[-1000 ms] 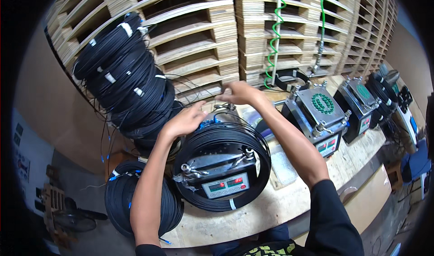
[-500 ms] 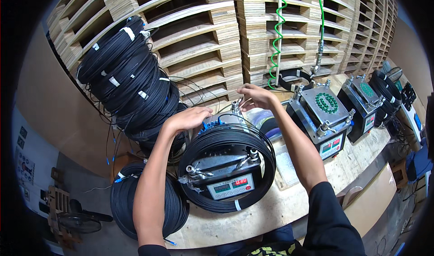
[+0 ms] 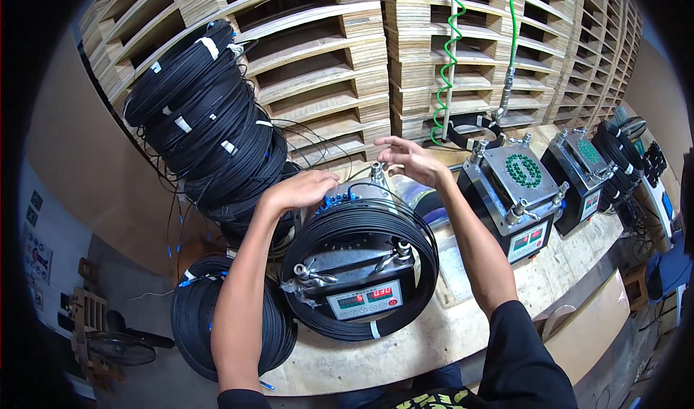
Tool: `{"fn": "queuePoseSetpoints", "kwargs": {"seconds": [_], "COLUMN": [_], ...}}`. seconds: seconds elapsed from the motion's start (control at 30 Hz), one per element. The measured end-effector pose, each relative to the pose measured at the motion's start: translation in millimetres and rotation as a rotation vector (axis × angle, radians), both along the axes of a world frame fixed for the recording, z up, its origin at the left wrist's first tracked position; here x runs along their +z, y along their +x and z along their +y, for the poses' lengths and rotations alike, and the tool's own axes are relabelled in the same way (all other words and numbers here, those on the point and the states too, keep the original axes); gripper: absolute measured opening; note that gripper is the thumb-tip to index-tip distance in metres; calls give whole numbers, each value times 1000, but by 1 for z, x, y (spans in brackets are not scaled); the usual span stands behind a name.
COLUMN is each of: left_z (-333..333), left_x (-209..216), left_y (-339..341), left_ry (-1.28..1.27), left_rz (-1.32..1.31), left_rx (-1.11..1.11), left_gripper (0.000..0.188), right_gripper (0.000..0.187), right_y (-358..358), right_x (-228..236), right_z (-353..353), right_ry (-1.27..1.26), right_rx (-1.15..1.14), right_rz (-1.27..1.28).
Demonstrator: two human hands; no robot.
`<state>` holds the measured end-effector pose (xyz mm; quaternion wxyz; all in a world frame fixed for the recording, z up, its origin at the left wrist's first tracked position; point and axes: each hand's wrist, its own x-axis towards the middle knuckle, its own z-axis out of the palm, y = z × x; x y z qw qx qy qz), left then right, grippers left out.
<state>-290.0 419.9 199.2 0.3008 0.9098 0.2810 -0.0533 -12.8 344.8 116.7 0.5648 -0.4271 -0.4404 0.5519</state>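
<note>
We hold our left hand (image 3: 307, 190) over the far left corner of a boxy silver-and-black metal machine (image 3: 354, 266), its fingers close together; we cannot tell whether they clamp anything underneath. Our right hand (image 3: 412, 162) has its fingers spread apart, just beside an upright silver metal post (image 3: 377, 170). Small blue plastic connectors (image 3: 334, 203) sit just below our left fingertips. Nearer us than both hands' fingers, a round black cable coil (image 3: 336, 226) encircles the machine's front.
</note>
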Motion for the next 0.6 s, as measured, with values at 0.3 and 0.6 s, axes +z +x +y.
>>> {"fn": "queuePoseSetpoints", "kwargs": {"seconds": [0.3,0.6], "left_z": [2,38], "left_x": [-9,-68], "left_y": [0,-34], "left_ry": [-77,-777], "left_rz": [-107,-640], "left_rx": [-20,462], "left_gripper": [54,71], "right_gripper": [68,68], "right_y": [0,-22], "right_x": [2,-17], "right_z": [-4,-18], "right_ry": [27,-15], "right_rx": [93,-141], "right_rz": [-126,-174]}}
